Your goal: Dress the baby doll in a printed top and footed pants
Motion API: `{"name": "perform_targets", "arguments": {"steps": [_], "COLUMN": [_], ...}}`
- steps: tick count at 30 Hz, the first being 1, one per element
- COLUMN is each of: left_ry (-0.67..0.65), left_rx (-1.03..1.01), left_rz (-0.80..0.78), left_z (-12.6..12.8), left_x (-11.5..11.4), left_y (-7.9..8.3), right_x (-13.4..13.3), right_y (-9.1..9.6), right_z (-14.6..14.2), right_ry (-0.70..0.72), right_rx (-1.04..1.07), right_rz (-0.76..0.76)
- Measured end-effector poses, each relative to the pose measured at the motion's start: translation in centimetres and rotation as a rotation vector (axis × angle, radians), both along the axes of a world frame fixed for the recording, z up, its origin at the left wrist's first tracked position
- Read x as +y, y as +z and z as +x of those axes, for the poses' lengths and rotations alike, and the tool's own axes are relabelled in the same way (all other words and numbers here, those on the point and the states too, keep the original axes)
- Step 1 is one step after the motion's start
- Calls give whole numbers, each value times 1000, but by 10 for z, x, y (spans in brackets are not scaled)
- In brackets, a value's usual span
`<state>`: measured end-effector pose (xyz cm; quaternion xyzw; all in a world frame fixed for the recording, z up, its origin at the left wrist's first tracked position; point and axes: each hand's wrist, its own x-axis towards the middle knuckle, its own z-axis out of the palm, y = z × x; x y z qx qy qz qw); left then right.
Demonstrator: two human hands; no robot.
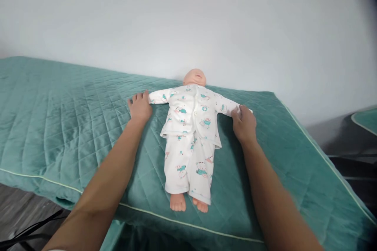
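A baby doll [190,133] lies on its back on a green quilted bed cover [73,125], head toward the wall, arms spread out. It wears a white printed top and trousers; its bare feet point toward me. My left hand [140,106] rests at the end of one sleeve, fingers curled around the cuff. My right hand [244,123] is closed on the end of the other sleeve, pinching the cloth.
A white wall [206,27] rises directly behind the doll's head. The bed's near edge has a pale piping line [176,221]. Dark floor shows at the lower left, and another green-covered surface [365,119] sits at the far right.
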<state>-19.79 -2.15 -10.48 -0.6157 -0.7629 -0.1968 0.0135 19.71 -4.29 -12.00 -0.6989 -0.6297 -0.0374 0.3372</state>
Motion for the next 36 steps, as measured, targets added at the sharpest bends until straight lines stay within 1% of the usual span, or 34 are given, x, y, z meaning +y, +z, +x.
{"name": "perform_targets", "arguments": {"steps": [2,3,4,6,7,10,12,13,15,17,19,21,24,27,29,31,32,34,35,36], "left_ry": [8,-27,-88,-229,-272,-322,-319,-301,-255,-227,-226,-231,-246,-283,-302,-329,-357,-435,-464,-475], "left_rx": [-32,-57,-89,-176,-208,-239,-278,-293,-294,-259,-219,-212,-237,-277,-329,-394,-425,-476,-488,-493], "left_rz": [75,124,174,259,285,302,264,244,199,153,124,138,213,232,223,214,203,171,165,172], "left_z": [6,11,16,29,34,46,49,49,51,54,58,61,61,55,50,46,45,45,46,48], "left_x": [-15,-26,-40,-74,-93,-146,-168,-173,-172,-163,-153,-149,-154,-168,-182,-201,-212,-236,-247,-257], "left_y": [1,1,1,-2,-4,-13,-19,-20,-19,-14,-8,-5,-6,-11,-14,-16,-17,-20,-21,-22], "right_x": [-22,-36,-52,-86,-104,-147,-162,-166,-164,-156,-146,-138,-136,-148,-167,-193,-208,-236,-247,-256], "right_y": [3,5,6,8,8,5,4,5,9,14,18,19,17,16,18,22,25,28,29,29], "right_z": [-18,-29,-39,-58,-65,-77,-82,-84,-88,-94,-100,-102,-99,-93,-94,-101,-106,-118,-124,-130], "right_ry": [54,91,142,227,241,206,194,189,147,83,56,71,76,17,11,82,153,349,459,533], "right_rx": [158,235,296,375,395,394,362,349,339,357,387,429,476,469,484,500,490,438,391,344], "right_rz": [47,64,64,17,-8,-55,-79,-95,-145,-202,-219,-172,-39,44,49,46,47,47,39,21]}}
